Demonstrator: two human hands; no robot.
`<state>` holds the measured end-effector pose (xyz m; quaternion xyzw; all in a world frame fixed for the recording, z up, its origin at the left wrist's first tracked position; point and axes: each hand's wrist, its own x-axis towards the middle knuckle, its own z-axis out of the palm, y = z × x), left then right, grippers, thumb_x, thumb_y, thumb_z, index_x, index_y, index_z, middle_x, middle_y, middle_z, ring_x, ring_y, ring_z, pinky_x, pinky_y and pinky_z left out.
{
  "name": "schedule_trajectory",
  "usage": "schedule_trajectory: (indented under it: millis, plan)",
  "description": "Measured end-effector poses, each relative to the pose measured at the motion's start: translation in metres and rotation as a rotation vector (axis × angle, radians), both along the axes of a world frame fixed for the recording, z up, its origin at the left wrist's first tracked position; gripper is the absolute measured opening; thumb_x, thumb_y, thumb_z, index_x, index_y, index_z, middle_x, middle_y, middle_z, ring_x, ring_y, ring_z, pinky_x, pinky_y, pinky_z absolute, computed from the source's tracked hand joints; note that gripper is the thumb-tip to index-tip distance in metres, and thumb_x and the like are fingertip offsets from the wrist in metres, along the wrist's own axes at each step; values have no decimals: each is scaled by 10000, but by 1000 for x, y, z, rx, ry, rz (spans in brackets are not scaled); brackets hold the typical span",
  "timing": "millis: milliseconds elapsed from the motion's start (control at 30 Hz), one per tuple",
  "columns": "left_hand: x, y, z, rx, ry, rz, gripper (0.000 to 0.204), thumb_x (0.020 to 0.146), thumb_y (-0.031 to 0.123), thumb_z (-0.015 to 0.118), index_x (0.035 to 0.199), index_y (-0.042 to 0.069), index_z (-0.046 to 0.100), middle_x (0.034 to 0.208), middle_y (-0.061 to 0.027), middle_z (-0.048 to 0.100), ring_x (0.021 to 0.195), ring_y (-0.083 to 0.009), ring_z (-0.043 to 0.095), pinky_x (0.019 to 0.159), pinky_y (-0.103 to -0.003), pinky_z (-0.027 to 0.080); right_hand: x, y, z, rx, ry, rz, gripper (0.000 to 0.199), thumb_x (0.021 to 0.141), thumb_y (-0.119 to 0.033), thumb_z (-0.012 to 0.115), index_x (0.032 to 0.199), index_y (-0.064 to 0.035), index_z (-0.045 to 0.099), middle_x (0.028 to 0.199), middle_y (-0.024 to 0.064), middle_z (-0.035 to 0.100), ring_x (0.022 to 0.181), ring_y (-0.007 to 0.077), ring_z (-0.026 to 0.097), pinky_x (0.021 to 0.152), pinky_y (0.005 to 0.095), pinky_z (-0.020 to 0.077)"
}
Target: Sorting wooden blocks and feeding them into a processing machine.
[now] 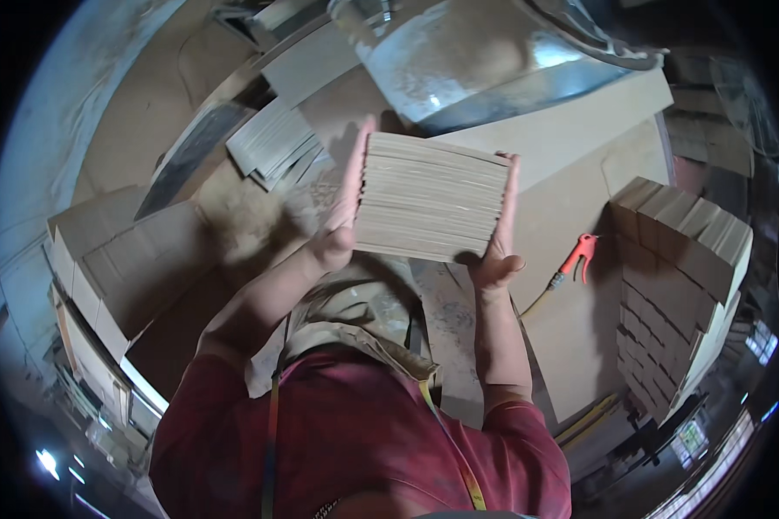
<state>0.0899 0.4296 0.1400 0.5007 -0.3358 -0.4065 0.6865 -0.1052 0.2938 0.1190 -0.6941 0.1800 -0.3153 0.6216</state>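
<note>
Between my two flat palms is a stack of thin tan boards (433,197), held up in front of me with its layered edges facing up. My left hand (344,208) presses against the left side, fingers stretched along it and thumb low at the near corner. On the opposite side my right hand (501,229) does the same, its thumb pointing outward. A smaller pile of similar loose boards (275,143) lies beyond my left hand, some of them splayed out.
On the right stands a tall block of stacked tan pieces (675,285). A red air blow gun (578,257) with a yellowish hose lies beside it on a board surface. An open cardboard box (138,259) is at left. A large metal machine housing (476,65) rises at the back.
</note>
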Motion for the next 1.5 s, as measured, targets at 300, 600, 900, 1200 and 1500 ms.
schedule_trajectory:
  millis: [300, 600, 900, 1200, 1500]
  plan:
    - [0, -17, 8, 70, -31, -42, 989, 1103, 481, 585, 1776, 25, 21, 1865, -173, 36, 1720, -292, 29, 1380, -488, 118, 0, -14, -7, 202, 31, -178, 1329, 910, -959, 410, 1760, 22, 127, 1785, 250, 239, 1668, 425, 159, 1341, 572, 161]
    - [-8, -42, 24, 174, 18, 74, 695, 1143, 223, 492, 1742, -19, 237, 1811, -167, 279, 1657, -265, 267, 1333, -414, 226, 1, -42, -7, 371, 28, -232, 1019, 1000, -695, 407, 1741, -16, 238, 1751, 220, 319, 1620, 388, 269, 1301, 543, 234]
    - [-6, -57, -1, -90, 237, 110, 720, 1163, 417, 349, 1708, -51, 313, 1782, -194, 343, 1640, -299, 322, 1336, -430, 232, 9, -44, 6, 499, 28, -310, 794, 1076, -515, 382, 1720, -52, 346, 1704, 193, 420, 1566, 358, 384, 1262, 519, 305]
    - [-1, -30, -35, -306, 151, 140, 866, 1152, 583, 234, 1678, -97, 344, 1760, -256, 355, 1663, -355, 281, 1365, -484, 197, 27, -31, 1, 507, -70, -367, 786, 1099, -563, 341, 1684, -45, 425, 1633, 199, 532, 1507, 347, 478, 1235, 519, 348]
    - [-2, -28, -9, -123, -263, 206, 1035, 1076, 712, 312, 1748, -56, 140, 1826, -263, 162, 1701, -352, 168, 1375, -505, 148, 30, -23, 14, 512, -94, -353, 822, 1107, -612, 318, 1669, -26, 443, 1665, 205, 501, 1515, 344, 473, 1236, 522, 347]
